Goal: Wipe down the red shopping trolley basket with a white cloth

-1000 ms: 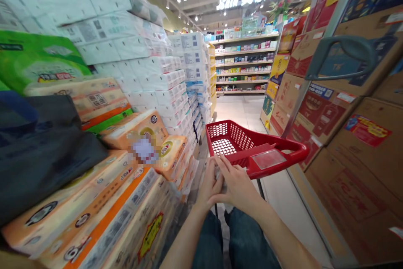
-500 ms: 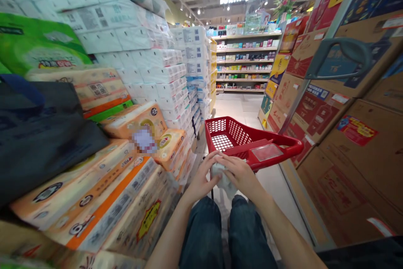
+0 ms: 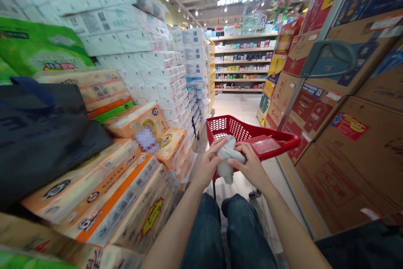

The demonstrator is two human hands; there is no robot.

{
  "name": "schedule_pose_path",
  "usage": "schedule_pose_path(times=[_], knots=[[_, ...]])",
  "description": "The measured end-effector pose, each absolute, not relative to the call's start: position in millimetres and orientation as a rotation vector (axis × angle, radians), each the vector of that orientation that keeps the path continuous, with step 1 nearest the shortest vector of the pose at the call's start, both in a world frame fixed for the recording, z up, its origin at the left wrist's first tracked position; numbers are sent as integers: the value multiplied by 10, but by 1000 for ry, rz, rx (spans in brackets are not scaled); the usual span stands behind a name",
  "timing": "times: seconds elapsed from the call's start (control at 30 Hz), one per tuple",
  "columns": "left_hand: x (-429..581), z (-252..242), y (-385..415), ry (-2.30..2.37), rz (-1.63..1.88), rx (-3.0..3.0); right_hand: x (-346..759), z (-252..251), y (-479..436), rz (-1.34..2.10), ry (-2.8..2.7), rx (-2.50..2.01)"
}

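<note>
A crumpled pale grey cloth [image 3: 227, 156] hangs between my left hand [image 3: 209, 163] and my right hand [image 3: 250, 166], and both hands grip it. Its lower end droops below my fingers. Just beyond the hands is a red plastic shopping basket [image 3: 234, 128] on a wheeled cart, its mesh walls facing me. The cloth and my hands hide the near part of the basket's inside. A red handle with a clear label panel [image 3: 283, 141] runs to the right of my right hand.
Stacked tissue packs [image 3: 126, 50] tower along the left, with a dark fabric bag [image 3: 47, 143] resting against them. Printed cardboard cartons [image 3: 340, 143] line the right. Between them, a tiled aisle leads to lit store shelves [image 3: 242, 63]. My jeans-clad legs [image 3: 229, 231] are below.
The cloth, earlier a small white bunch in my fingers, is now stretched out and held higher over the basket. My hands have moved slightly apart.
</note>
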State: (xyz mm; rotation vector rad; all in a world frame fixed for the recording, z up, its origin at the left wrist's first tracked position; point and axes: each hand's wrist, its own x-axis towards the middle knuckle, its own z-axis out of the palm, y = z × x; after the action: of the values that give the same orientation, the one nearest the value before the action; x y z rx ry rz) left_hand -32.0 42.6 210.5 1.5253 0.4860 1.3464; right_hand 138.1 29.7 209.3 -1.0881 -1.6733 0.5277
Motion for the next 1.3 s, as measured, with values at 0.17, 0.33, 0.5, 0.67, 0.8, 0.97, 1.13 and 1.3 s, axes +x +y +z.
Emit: schedule_pose_path(times=[0.17,0.33,0.5,0.67,0.8,0.97,1.13,1.3], knots=[[-280,2171,448,583,1552,1515,1311,2177,211,315,-1370,-1160],[-43,2298,453,582,1486,1680,1166,2317,192,1004,-1393,-952],[-46,2458,472,628,1496,2046,1367,2268,309,1122,-1052,-936],[-305,2158,690,801,1398,2115,1694,2295,476,1022,-967,-1008],[-326,1714,841,970,1131,2218,1564,2222,624,778,-1340,-1100],[-284,1527,855,1036,1173,2181,1430,1976,524,0,-1883,-1293],[-208,1516,773,904,1378,2033,1397,1859,296,-243,-2006,-1333],[-153,1402,643,948,1667,1747,998,1873,197,-355,-1932,-1423]])
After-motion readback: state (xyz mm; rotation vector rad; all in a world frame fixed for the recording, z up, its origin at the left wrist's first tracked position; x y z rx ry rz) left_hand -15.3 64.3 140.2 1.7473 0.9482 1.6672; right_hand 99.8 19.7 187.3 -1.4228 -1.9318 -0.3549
